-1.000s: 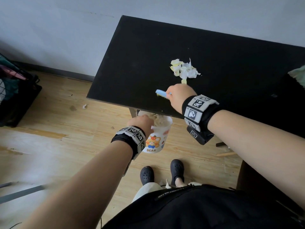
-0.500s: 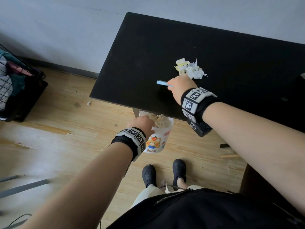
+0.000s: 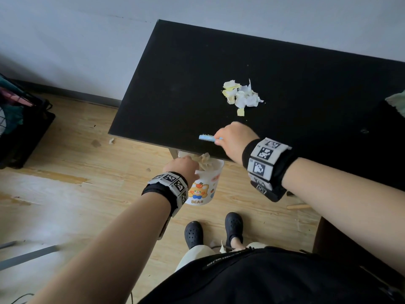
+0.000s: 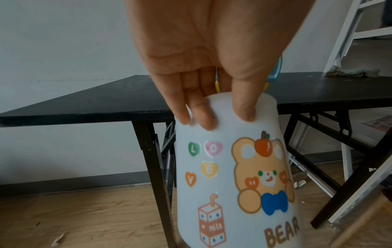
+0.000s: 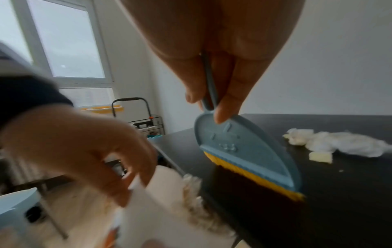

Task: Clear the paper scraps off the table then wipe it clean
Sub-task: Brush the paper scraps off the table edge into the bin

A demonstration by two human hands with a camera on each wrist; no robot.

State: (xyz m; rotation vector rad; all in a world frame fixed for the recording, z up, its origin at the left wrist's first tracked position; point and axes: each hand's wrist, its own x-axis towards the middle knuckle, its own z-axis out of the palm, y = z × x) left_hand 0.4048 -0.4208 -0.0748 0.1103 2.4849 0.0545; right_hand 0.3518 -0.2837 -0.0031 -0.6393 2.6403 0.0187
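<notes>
gripping a small blue brush (image 5: 244,147) by its thin handle, the right hand (image 3: 235,139) hovers over the near edge of the black table (image 3: 197,84); thumb and fingers (image 5: 229,99) are pinched together on the handle just above the flat blue head, and the yellow bristles (image 5: 250,176) point down at the tabletop beside the edge. the left hand (image 3: 183,166) holds a white cup (image 4: 233,167), printed with a cartoon bear and the word "bear", just below that same edge; its fingers (image 4: 199,115) lie curled over the outer wall at the rim and the thumb (image 4: 244,107) presses beside them, so the hand is clamped on the rim. crumpled paper (image 3: 202,160) already sits inside the cup, showing above its rim. the paper scraps (image 3: 241,96), white and pale yellow, lie in a loose heap on the table, further in from the brush and apart from it, with one small yellow piece (image 3: 240,111) lying nearest the hand. a pale cloth (image 3: 396,102) rests at the far right of the table. below, a wooden floor (image 3: 65,172) carries a few stray bits, and a pair of dark clogs (image 3: 213,229) stands by the table.
</notes>
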